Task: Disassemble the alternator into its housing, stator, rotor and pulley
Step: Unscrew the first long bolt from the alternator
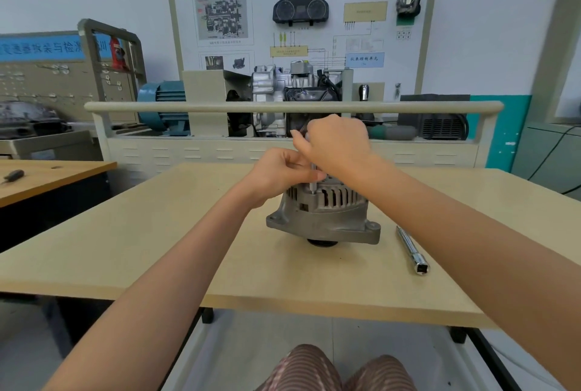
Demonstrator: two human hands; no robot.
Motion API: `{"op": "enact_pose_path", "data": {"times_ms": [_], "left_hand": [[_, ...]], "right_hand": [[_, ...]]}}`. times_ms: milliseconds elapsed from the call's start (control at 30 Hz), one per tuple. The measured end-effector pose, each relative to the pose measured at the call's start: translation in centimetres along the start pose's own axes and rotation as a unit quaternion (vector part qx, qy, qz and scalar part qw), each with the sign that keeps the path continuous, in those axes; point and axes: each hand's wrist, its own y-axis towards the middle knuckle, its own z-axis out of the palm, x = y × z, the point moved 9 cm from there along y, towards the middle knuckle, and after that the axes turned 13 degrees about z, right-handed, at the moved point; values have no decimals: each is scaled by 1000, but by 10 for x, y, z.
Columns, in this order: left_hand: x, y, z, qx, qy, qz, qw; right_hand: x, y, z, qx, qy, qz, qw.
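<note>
Right hand [338, 142]: curled round the top of a thin driver shaft [313, 181], knuckles toward the camera; the tool's handle is hidden in the grip.
Left hand [281, 172]: fingers bent, thumb and fingertips pinching the shaft just above the alternator, seemingly to steady it.
Alternator [323, 217]: stands near the middle of the desk [157, 249], pulley end down, slotted rear housing up, directly under both hands.
Key relation: the shaft runs near vertical, its tip meeting a fastener boss on the near upper rim of the housing; the left hand is lower and closer to the housing, the right hand above it.
Judged step: loosening a through-bolt; the housing halves look unseparated.
Spare tool: a socket extension bar [412, 249] lies on the desk, right of the alternator, apart from it.
</note>
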Motion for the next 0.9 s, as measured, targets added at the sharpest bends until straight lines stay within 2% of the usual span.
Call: {"op": "enact_pose_path", "data": {"times_ms": [133, 233, 333, 467, 533, 567, 633, 733, 800, 900], "left_hand": [[-1, 1, -2, -35, 47, 2, 998], [-2, -3, -3, -27, 40, 19, 999], [-3, -6, -1, 23, -13, 27, 999], [-1, -5, 0, 56, -12, 14, 998], [-2, -3, -2, 50, -9, 17, 999], [-2, -2, -2, 47, -12, 15, 999], [-2, 0, -2, 31, -5, 11, 999], [-1, 2, -2, -9, 33, 14, 999], [-1, 2, -1, -8, 36, 19, 999], [-2, -2, -1, 28, 23, 16, 999]], "right_hand": [[2, 7, 2, 31, -92, 68, 993], [6, 8, 1, 14, -75, 33, 997], [5, 4, 2, -7, 25, -29, 999], [-3, 3, 13, 79, 247, -55, 964], [-4, 2, 11, 84, 271, -50, 958], [-2, 1, 9, 73, 249, -48, 965], [3, 1, 5, 40, 129, -30, 990], [0, 4, 3, 16, -60, 68, 996], [-1, 4, 1, 27, -86, 87, 992], [3, 2, -4, -7, -25, 35, 999]]}}
